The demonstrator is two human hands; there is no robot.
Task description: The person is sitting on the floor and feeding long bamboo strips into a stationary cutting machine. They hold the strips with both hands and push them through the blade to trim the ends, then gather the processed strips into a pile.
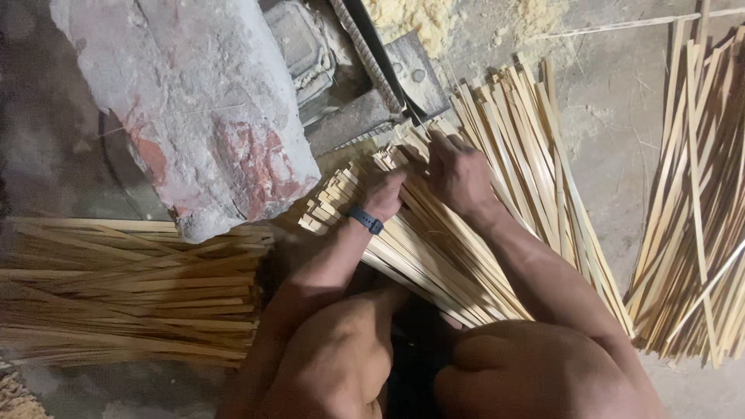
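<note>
A thick pile of flat pale bamboo strips (434, 248) lies slanted across the floor in front of my knees. My left hand (386, 194), with a dark band on its wrist, rests on the strips near their cut ends, fingers curled over them. My right hand (458, 172) presses down on the same pile just to the right, its fingers closed around a few strips near a dark metal blade (380, 58). Which strips each hand grips is hidden by the fingers.
A large rough block of grey and red masonry (202, 101) stands at the upper left. A bundle of thin bamboo sticks (132, 295) lies at the left. More long strips (698, 209) fan out at the right. Sawdust (419, 15) lies on the concrete floor beyond.
</note>
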